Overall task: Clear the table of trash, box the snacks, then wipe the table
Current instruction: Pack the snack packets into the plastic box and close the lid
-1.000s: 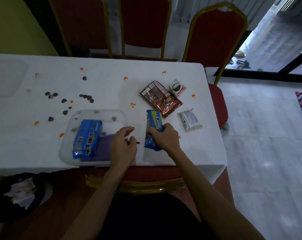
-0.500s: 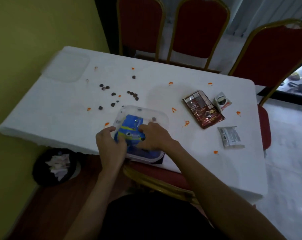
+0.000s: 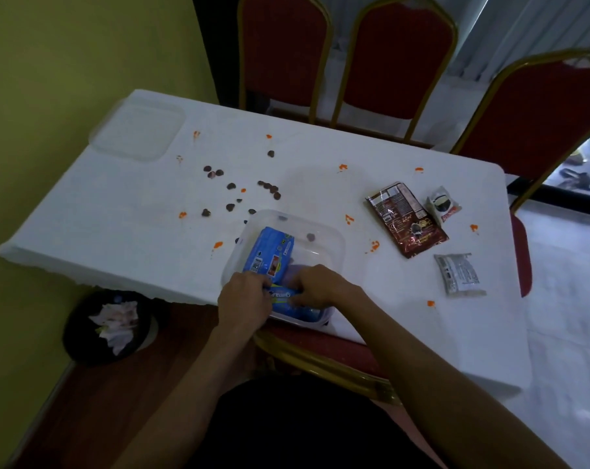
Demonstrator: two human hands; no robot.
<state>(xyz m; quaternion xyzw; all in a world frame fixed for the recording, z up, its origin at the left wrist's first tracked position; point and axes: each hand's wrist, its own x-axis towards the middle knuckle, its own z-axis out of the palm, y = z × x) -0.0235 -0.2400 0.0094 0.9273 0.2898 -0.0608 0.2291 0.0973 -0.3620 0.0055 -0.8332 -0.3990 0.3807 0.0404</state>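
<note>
A clear plastic box [image 3: 334, 243] sits at the near edge of the white table [image 3: 134, 231]. One blue snack pack [image 3: 270, 253] lies inside it along the left wall. My left hand [image 3: 244, 301] and my right hand [image 3: 320, 286] both grip a second blue snack pack [image 3: 287, 299] at the box's near end, partly hidden by my fingers. A purple pack shows under my right hand. On the table to the right lie a brown snack pouch [image 3: 405, 218], a small white packet [image 3: 443, 206] and a silver packet [image 3: 459, 274].
Brown crumbs [image 3: 231, 186] and orange scraps [image 3: 375, 246] are scattered over the cloth. A clear lid [image 3: 138, 130] lies at the far left corner. A black bin [image 3: 107, 326] with crumpled paper stands on the floor at left. Red chairs [image 3: 398, 59] line the far side.
My right hand carried the blue pack from the table into the box, and my left hand joined it. The pack now sits lower, at the box's near end. The camera swung left.
</note>
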